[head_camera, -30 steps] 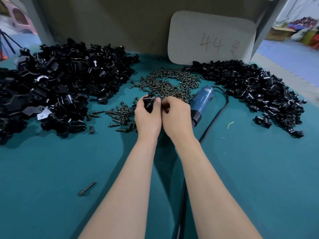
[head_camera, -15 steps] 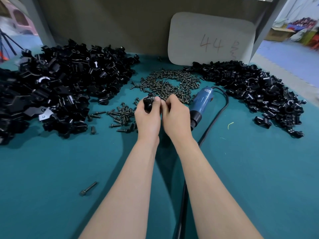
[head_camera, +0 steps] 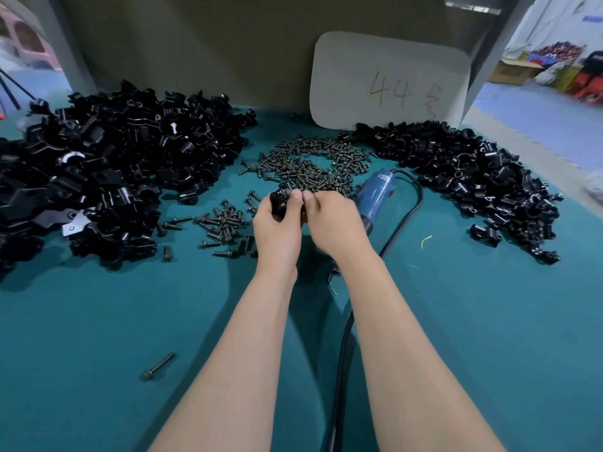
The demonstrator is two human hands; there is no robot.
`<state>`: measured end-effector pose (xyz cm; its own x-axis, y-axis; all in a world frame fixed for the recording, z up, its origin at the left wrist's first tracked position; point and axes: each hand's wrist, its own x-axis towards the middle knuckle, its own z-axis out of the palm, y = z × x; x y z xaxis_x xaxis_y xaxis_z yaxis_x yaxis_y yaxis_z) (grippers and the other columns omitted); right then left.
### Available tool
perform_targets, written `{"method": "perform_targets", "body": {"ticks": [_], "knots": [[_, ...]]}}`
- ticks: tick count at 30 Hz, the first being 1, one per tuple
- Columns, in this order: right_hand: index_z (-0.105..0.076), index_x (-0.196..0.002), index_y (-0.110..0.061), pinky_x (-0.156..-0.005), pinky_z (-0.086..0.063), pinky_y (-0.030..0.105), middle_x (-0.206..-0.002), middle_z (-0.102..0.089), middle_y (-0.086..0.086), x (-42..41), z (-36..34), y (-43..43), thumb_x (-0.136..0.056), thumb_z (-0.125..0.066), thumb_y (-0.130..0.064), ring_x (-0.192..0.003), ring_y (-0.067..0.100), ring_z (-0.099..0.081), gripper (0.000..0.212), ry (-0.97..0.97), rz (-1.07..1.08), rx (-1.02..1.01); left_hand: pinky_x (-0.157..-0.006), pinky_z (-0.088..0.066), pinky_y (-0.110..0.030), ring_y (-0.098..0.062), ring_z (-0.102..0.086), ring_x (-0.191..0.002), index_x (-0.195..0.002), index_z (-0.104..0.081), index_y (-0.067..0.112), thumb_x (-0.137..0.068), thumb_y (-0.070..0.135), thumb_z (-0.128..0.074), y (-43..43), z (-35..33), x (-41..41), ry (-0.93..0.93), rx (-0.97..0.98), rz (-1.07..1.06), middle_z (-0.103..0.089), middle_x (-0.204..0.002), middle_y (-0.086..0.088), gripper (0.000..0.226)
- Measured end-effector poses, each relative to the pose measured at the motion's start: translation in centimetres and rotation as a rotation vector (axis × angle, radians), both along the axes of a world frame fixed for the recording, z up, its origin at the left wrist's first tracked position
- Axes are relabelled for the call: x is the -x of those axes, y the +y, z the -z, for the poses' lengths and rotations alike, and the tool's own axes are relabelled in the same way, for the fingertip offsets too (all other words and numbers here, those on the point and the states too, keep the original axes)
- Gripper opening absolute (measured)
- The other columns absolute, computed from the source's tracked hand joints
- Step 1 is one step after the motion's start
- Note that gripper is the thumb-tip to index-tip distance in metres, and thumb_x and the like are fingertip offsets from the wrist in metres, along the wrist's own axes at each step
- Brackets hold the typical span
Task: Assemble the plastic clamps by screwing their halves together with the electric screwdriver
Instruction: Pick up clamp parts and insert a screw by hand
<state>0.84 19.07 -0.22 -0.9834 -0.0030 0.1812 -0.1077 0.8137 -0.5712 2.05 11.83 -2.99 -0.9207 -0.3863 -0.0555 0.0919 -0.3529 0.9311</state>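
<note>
From the head view, your left hand (head_camera: pixel 277 230) is wrapped round a black plastic clamp (head_camera: pixel 280 201), thumb on its near face and the fingers curled behind it, and you hold it raised just above the green table (head_camera: pixel 98 321), in the middle of the work area. Your right hand (head_camera: pixel 336 223) is drawn in close beside it, fingers curled, its fingertips (head_camera: pixel 308 200) meeting the left thumb and pinching at the right side of the clamp (whether a screw sits between those fingertips is hidden). The two hands touch each other at the clamp. The blue electric screwdriver (head_camera: pixel 375 194) lies on the table just to the right of your right hand, untouched, with its black cord (head_camera: pixel 406 213) looping out to the right and then running back toward you between your forearms. Directly beyond your hands is the spread of loose screws (head_camera: pixel 313 168), and a smaller scatter of longer bolts (head_camera: pixel 222 223) lies just left of your left hand. A large heap of black clamp parts (head_camera: pixel 107 164) fills the left side of the table, and a second heap of black parts (head_camera: pixel 473 177) curves along the right side. One single bolt (head_camera: pixel 157 366) lies alone near you on the left. A pale card (head_camera: pixel 388 83) marked 44 leans against the back wall.
</note>
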Motion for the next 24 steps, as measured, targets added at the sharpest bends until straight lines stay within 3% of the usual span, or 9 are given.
{"method": "perform_targets", "body": {"ticks": [2,5,7,9,13,15,18,21,24], "knots": [[-0.054,-0.080,-0.014,-0.066,-0.036,0.033,-0.084,-0.059,0.007,0.7,-0.2,1.6,-0.100,-0.039,-0.042,-0.085,0.030,-0.054,0.038,0.112,0.203,0.056,-0.077,-0.055,-0.021,-0.011,-0.064,-0.080,-0.089,-0.058,0.016,-0.097,0.023,-0.058,0.1,-0.1,0.0,0.002,-0.112,0.030,-0.063,-0.082,0.004,0.010],[-0.043,-0.130,-0.008,-0.093,-0.038,0.040,-0.132,-0.042,0.018,1.3,0.4,3.8,-0.092,-0.053,-0.051,-0.117,0.037,-0.044,0.059,-0.003,0.462,-0.014,-0.070,-0.054,-0.016,-0.013,-0.069,-0.080,-0.090,-0.056,0.014,-0.096,0.024,-0.058,-0.1,-0.1,0.4,-0.026,-0.198,0.044,-0.063,-0.086,-0.001,0.012],[-0.029,-0.140,-0.007,-0.091,-0.040,0.040,-0.136,-0.037,0.020,1.7,1.0,4.3,-0.088,-0.060,-0.049,-0.118,0.039,-0.046,0.073,-0.166,0.460,-0.012,-0.068,-0.053,-0.014,-0.012,-0.070,-0.078,-0.089,-0.057,0.013,-0.095,0.024,-0.060,-0.3,0.1,0.5,-0.034,-0.191,0.055,-0.063,-0.086,-0.001,0.013],[-0.030,-0.138,-0.005,-0.079,-0.039,0.035,-0.127,-0.047,0.019,2.2,1.3,4.7,-0.088,-0.061,-0.038,-0.108,0.036,-0.052,0.068,-0.163,0.464,0.073,-0.069,-0.052,-0.014,-0.009,-0.070,-0.077,-0.089,-0.058,0.013,-0.093,0.021,-0.063,-0.3,0.2,0.5,-0.038,-0.165,0.071,-0.062,-0.083,0.003,0.011],[-0.047,-0.110,-0.002,-0.058,-0.042,0.028,-0.087,-0.053,0.008,2.0,0.8,6.5,-0.082,-0.064,-0.023,-0.073,0.023,-0.053,0.039,-0.109,0.540,0.834,-0.085,-0.053,-0.026,-0.015,-0.068,-0.088,-0.093,-0.057,0.017,-0.094,0.024,-0.060,-0.7,0.6,0.5,-0.078,0.160,0.026,-0.064,-0.089,0.004,0.007],[-0.048,-0.092,-0.005,-0.050,-0.044,0.023,-0.077,-0.052,0.005,1.2,0.3,7.0,-0.082,-0.063,-0.013,-0.064,0.016,-0.051,0.020,-0.131,0.476,1.246,-0.075,-0.047,-0.011,-0.007,-0.063,-0.085,-0.109,-0.054,0.017,-0.094,0.030,-0.059,-1.0,0.7,0.4,-0.108,0.426,-0.044,-0.062,-0.091,0.008,0.021],[-0.046,-0.081,-0.007,-0.077,-0.055,0.032,-0.090,-0.052,0.010,0.5,-0.3,7.4,-0.085,-0.053,0.003,-0.078,0.021,-0.059,0.013,-0.026,0.370,1.787,-0.057,-0.033,-0.014,0.009,-0.044,-0.066,-0.120,-0.050,0.023,-0.093,0.033,-0.059,-1.2,0.8,-0.2,-0.132,0.656,-0.130,-0.044,-0.076,0.023,0.031],[-0.046,-0.094,-0.006,-0.097,-0.048,0.046,-0.107,-0.050,0.015,0.0,-0.3,7.3,-0.089,-0.050,0.006,-0.093,0.028,-0.064,0.014,0.089,0.293,2.081,-0.065,-0.038,-0.025,-0.010,-0.055,-0.070,-0.120,-0.054,0.016,-0.093,0.030,-0.058,-1.5,0.8,-0.3,-0.156,0.794,-0.151,-0.054,-0.074,0.014,0.031],[-0.047,-0.111,-0.006,-0.098,-0.046,0.049,-0.107,-0.048,0.012,-0.2,0.2,7.0,-0.091,-0.063,-0.020,-0.098,0.027,-0.059,0.028,0.121,0.245,2.200,-0.068,-0.041,-0.030,-0.023,-0.055,-0.074,-0.126,-0.054,0.014,-0.094,0.028,-0.056,-1.5,0.6,-0.5,-0.166,0.912,-0.172,-0.068,-0.092,-0.004,0.036]]}}
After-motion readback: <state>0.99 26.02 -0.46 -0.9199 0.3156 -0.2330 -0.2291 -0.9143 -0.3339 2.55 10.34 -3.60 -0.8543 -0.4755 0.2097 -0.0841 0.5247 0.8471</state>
